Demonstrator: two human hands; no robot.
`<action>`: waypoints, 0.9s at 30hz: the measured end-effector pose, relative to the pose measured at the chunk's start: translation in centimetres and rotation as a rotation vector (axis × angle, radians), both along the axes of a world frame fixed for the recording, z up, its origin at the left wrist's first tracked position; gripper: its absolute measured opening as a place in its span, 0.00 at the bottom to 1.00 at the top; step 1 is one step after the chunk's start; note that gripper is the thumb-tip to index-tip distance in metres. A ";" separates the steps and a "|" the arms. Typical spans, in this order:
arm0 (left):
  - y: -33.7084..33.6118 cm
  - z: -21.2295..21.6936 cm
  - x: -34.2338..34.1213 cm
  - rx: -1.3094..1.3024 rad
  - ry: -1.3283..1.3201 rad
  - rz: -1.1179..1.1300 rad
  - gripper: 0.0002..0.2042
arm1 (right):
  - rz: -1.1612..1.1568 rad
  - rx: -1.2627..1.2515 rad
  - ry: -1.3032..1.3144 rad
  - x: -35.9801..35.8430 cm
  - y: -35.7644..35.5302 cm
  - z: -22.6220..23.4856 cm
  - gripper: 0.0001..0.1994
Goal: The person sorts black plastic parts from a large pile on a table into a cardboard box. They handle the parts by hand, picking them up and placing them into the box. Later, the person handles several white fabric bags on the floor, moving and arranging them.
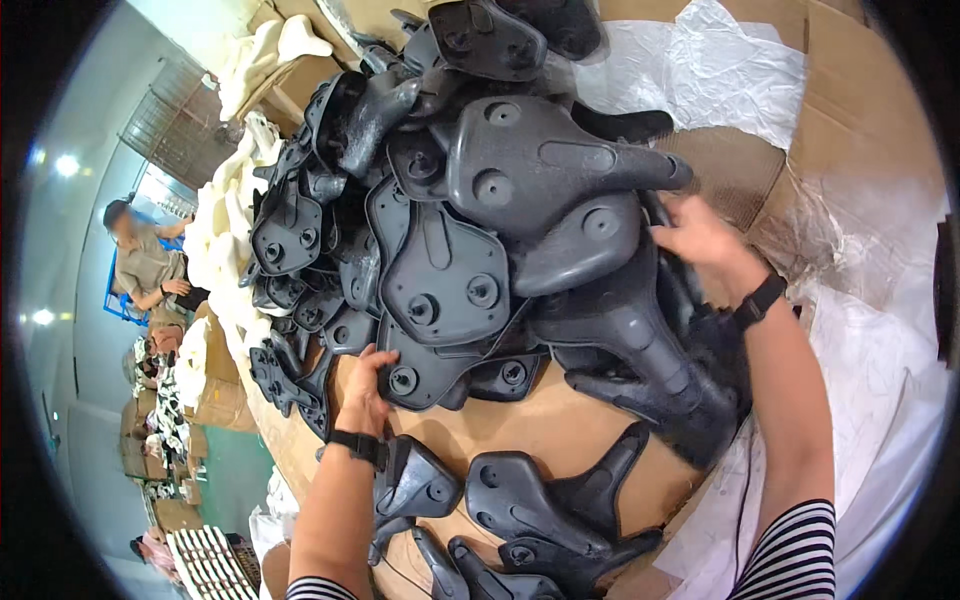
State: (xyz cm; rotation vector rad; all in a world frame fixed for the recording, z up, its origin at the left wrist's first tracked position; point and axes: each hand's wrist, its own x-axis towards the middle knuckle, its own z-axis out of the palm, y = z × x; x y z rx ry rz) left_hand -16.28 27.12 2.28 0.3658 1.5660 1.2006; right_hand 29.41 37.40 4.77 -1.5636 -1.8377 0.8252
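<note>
A seated person in a beige shirt (150, 262) is far left, beyond cream-coloured, saddle-shaped pieces (218, 235). The left hand (364, 388), fingers bent, touches a matte black, saddle-shaped shell (425, 372) low in a heap on the brown-topped counter (530, 428). The right hand (700, 238) is at the heap's right side, thumb apart from fingers; whether either hand pinches anything, I cannot tell.

No legible text, label, brand, number or sign; no readable markings on anything in view

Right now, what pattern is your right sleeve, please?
Right sleeve: black-and-white stripes, clearest in the head view.
</note>
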 end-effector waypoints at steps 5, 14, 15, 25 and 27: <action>-3.8 0.5 2.8 0.224 -0.047 -0.047 0.29 | -0.032 0.102 -0.118 -5.8 -6.1 1.7 0.12; -9.0 4.3 0.1 0.474 -0.078 -0.064 0.18 | 0.214 0.003 0.438 -6.6 -7.0 1.3 0.25; -7.9 5.8 2.8 0.492 -0.335 -0.047 0.20 | -0.093 -0.027 0.492 -4.1 -4.6 -1.0 0.27; -5.1 1.5 1.4 0.173 -0.248 -0.155 0.16 | 0.127 -0.692 1.100 -4.8 -0.3 -9.9 0.45; -5.8 1.6 1.4 0.119 -0.052 -0.173 0.17 | 0.244 -0.717 0.664 -6.2 -2.2 -7.7 0.43</action>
